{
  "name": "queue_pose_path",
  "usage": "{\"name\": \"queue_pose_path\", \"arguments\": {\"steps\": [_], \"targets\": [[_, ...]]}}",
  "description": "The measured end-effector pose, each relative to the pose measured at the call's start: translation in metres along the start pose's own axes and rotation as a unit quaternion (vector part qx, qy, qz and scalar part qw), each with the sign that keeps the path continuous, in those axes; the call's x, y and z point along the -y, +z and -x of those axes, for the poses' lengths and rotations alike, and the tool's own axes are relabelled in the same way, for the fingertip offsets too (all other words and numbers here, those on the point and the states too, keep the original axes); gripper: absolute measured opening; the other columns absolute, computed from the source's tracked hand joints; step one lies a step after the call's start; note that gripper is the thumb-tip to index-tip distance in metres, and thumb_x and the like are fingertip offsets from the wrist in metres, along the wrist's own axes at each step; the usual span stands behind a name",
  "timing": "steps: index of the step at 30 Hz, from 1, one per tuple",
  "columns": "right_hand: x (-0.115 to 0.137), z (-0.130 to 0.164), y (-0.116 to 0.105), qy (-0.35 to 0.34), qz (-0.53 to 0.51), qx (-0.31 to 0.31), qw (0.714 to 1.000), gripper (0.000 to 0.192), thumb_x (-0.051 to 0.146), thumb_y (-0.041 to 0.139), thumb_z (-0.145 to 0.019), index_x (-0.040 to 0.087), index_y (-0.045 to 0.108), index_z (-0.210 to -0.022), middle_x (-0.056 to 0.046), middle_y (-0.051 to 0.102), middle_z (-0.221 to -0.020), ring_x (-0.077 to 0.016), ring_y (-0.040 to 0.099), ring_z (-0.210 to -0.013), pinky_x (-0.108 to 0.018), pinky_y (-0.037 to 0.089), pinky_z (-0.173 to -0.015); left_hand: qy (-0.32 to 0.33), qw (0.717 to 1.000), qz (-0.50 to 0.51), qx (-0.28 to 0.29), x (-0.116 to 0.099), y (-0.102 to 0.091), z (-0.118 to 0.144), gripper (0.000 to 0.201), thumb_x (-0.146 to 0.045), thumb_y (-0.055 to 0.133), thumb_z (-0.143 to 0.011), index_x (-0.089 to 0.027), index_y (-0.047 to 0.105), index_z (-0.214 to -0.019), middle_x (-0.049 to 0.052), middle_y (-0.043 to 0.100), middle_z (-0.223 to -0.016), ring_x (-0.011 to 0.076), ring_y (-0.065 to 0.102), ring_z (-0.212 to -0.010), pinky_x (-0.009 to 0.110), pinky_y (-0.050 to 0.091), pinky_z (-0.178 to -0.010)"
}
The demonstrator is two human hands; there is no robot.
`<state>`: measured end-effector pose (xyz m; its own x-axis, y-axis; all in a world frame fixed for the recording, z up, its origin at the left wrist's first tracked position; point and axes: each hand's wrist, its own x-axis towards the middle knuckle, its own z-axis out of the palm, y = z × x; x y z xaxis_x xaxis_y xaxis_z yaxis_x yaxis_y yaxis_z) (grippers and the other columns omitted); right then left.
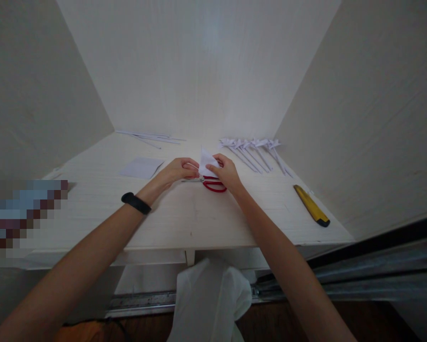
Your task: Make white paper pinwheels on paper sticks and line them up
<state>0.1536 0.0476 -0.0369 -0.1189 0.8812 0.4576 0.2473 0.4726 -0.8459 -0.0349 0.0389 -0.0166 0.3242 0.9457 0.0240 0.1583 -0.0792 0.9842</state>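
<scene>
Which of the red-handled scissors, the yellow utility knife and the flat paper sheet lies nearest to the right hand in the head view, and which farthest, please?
From the right hand:
1. Red-handled scissors, directly beneath it.
2. Yellow utility knife, off to its right.
3. Flat paper sheet, to the left, beyond the left hand.

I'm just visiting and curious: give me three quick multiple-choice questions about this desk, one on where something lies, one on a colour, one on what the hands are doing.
1. Where does the yellow knife lie?
A. at the right of the desk
B. under the left hand
C. on the floor

2. What colour are the scissors' handles?
A. blue
B. red
C. green

3. What are both hands doing?
A. resting flat and empty
B. pinching one small white paper
C. gripping the scissors

Answers:
1 A, the yellow knife lies alone near the right wall.
2 B, the scissors show red loops.
3 B, the left hand and right hand meet on the white paper.
</scene>
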Motion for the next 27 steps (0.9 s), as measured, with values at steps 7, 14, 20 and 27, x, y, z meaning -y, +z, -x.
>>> {"name": "queue_pose_path", "arguments": {"steps": [7,14,20,27], "targets": [[0.002,0.001,0.0,-0.006,0.022,-0.007,1.0,0.015,0.029,0.065,-0.07,0.021,0.058,-0.081,0.001,0.063,-0.079,-0.0174,0.061,-0.077,-0.031,0.047,-0.076,0.01,1.0,-0.009,0.022,0.002,-0.002,-0.001,0.026,-0.02,0.073,-0.058,-0.017,0.066,-0.084,0.001,0.071,-0.071,0.0144,0.065,-0.065,0.025,0.048,-0.063],[0.003,0.002,0.003,0.001,0.018,-0.006,1.0,0.016,0.03,0.066,-0.069,0.021,0.059,-0.08,0.0,0.064,-0.079,-0.0178,0.061,-0.078,-0.031,0.046,-0.074,0.003,1.0,-0.005,0.01,0.001,-0.002,0.0,0.028,-0.02,0.074,-0.056,-0.017,0.064,-0.082,0.001,0.071,-0.069,0.0156,0.066,-0.065,0.027,0.05,-0.064],[0.01,0.001,-0.004,0.019,0.009,-0.032,0.999,0.019,0.039,0.063,-0.073,0.02,0.061,-0.075,-0.002,0.064,-0.074,-0.0169,0.059,-0.072,-0.03,0.047,-0.069,0.054,0.997,-0.056,-0.029,0.009,-0.009,-0.007,0.029,-0.019,0.074,-0.058,-0.018,0.064,-0.085,0.0,0.071,-0.067,0.0168,0.067,-0.064,0.027,0.049,-0.063],[0.01,-0.001,-0.011,0.046,-0.001,-0.05,0.998,0.014,0.034,0.063,-0.072,0.019,0.064,-0.071,-0.002,0.063,-0.071,-0.0177,0.059,-0.07,-0.031,0.047,-0.066,0.066,0.991,-0.086,-0.078,0.003,-0.005,-0.004,0.03,-0.02,0.074,-0.057,-0.018,0.063,-0.085,0.001,0.07,-0.067,0.0184,0.067,-0.064,0.027,0.048,-0.061]]}}
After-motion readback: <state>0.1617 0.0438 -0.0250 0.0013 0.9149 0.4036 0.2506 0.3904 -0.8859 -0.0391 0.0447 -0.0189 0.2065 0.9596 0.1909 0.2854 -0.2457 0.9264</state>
